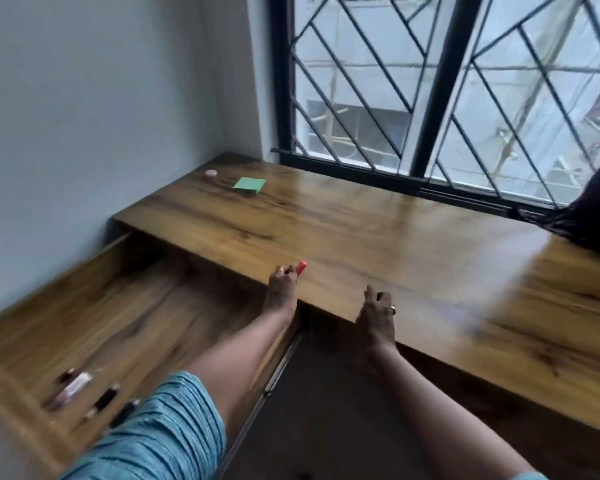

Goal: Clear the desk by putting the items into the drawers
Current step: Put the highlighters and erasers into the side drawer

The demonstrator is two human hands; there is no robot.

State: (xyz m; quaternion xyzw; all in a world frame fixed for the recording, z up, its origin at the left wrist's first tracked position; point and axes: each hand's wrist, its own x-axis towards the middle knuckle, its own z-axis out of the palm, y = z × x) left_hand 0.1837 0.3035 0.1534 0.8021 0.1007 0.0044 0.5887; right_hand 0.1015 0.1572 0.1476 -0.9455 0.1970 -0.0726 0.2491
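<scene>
Soft daylight comes through the window and leaves a pale glare across the table. Motion blur smears the whole frame, worst at the lower left, and straight lines bow near the edges.

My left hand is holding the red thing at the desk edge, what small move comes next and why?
Probably swing the left hand and its red thing leftward and down over the open drawer, then let go. That drawer stands pulled out right beside the hand and already holds pens, so it looks like the nearest place to put it.
</scene>
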